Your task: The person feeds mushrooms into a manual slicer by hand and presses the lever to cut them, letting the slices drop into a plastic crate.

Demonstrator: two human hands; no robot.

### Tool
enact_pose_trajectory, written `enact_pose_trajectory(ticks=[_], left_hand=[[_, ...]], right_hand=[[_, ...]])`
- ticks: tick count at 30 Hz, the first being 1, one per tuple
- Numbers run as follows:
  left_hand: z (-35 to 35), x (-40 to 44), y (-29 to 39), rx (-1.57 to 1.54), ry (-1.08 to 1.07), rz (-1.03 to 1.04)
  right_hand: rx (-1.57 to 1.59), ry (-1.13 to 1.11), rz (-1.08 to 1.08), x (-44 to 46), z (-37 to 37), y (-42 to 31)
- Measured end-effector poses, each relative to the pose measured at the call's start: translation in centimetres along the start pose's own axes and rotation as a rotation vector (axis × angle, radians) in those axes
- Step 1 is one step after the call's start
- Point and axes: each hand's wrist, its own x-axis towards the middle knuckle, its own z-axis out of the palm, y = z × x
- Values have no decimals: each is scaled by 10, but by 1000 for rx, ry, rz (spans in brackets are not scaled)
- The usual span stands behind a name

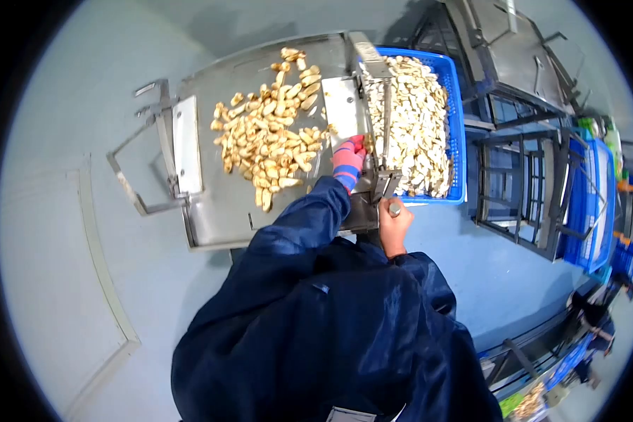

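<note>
My left hand (349, 159), in a pink and blue striped glove, is at the cutter's white plate (341, 105), beside the blade frame (380, 126). Its fingers are closed near a small brown piece, and what they hold is too small to make out. My bare right hand (395, 224) is wrapped round the metal handle (394, 209) at the cutter's near end. Many brownish, elongated pieces (274, 126) lie heaped on the steel tray table (225, 228) to the left. Pale slices (415, 119) fill the blue basket (458, 141) right of the blade.
A second cutter frame (169, 148) with a white plate is at the table's left edge. Metal racks (517, 193) and stacked blue baskets (584, 239) stand at the right. A steel table (520, 56) is at the upper right.
</note>
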Motion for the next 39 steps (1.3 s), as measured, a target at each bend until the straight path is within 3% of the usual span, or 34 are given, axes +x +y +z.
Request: enact_pose_trajectory(ticks=[2,3,6,9,10,13,14,17,19,23,28,31,32,35,36,37,39], left_hand=[[4,1,-3,-56,12,-15],[0,-1,4,168,15,70],[1,-2,12,61,14,-17],[4,4,0,-69,-65,-93],[7,5,-7,-1,-8,23],[15,12,-20,-93,-38,-81],[11,9,-10,12,-9,-20],[11,12,-13,89,11,29],[3,6,9,203,-7,-22],[2,4,19,118,-35,-50],[3,6,15,192,1,11],[6,9,15,137,-40,-51],[8,10,9,127,-7,15],[2,7,23,276,-8,-4],[4,9,18,326,12,34],[7,13,12,242,-29,16],[13,16,6,275,16,31]], right_hand=[[-49,11,-27,5,1,3],[1,45,-93,1,8,21],[-55,27,-127,-1,17,49],[44,61,-51,6,3,-4],[70,45,-6,6,1,-14],[-25,31,-91,-3,14,33],[21,-6,-45,-4,20,52],[24,66,-137,2,8,13],[112,49,-29,7,1,-17],[28,1,-69,-4,18,49],[92,48,-30,8,0,-17],[3,43,-77,-1,11,22],[29,17,-45,-4,18,46],[38,64,-91,0,12,23],[111,53,-1,3,9,16],[107,80,-34,7,3,-11],[25,47,-53,5,5,10]])
